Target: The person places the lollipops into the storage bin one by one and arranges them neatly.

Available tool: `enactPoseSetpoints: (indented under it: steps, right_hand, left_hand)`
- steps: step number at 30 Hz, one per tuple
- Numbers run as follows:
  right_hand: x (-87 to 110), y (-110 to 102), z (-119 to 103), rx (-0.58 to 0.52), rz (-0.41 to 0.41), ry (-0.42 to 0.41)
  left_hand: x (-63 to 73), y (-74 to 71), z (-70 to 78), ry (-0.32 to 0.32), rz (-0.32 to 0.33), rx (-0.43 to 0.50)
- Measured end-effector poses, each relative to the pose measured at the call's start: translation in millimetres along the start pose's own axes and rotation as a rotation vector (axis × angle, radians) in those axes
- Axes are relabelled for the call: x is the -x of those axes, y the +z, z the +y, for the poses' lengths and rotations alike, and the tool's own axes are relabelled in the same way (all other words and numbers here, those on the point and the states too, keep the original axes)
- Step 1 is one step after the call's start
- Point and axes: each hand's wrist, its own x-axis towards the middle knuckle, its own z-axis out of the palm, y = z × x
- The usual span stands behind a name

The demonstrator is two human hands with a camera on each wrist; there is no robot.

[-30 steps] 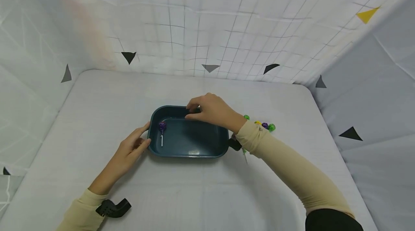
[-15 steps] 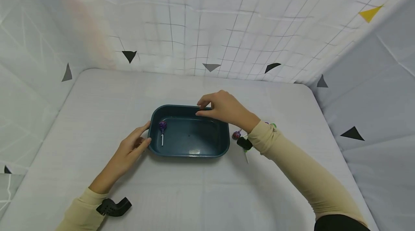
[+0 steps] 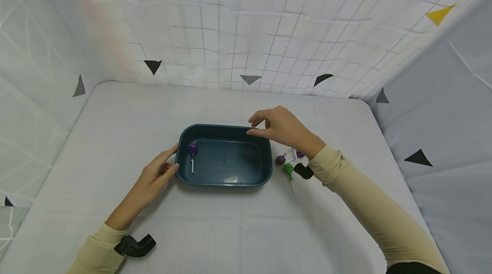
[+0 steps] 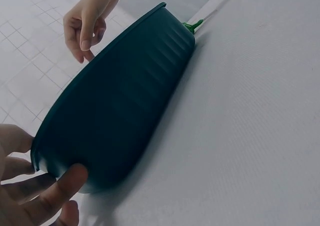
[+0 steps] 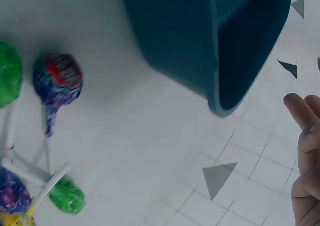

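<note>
The head view showed, at the left, the person's left hand (image 3: 151, 178) with extended fingers against the end of a dark teal, rounded rectangular tray (image 3: 226, 161), apparently plastic, on the white-covered bench (image 3: 215, 231). If that light contact slackened, a knock could probably slide the tray. Inside, near its left end, lay a purple-wrapped lollipop (image 3: 192, 149) with a white stick. Over the far right rim hung the right hand (image 3: 284, 128), empty, thumb and fingers bent but apart; dipping lower, it could catch that rim. Just right of the tray lay a red-and-purple-wrapped lollipop (image 3: 280, 160) and a green-wrapped lollipop (image 3: 288, 168), with others partly hidden. The right wrist view showed white sticks (image 5: 50, 181) crossing, so lifting one might drag its neighbours, and the beige sleeve (image 3: 330, 165) could brush round heads into rolling.
</note>
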Motion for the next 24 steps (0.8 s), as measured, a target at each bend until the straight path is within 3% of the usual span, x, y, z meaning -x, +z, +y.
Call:
enactPoseSetpoints:
  steps: [24]
  right_hand:
    - [60.2,-14,60,0.03,0.101,0.17]
  left_hand:
    - [0.0,1.4,-0.3,-0.009,-0.005,0.008]
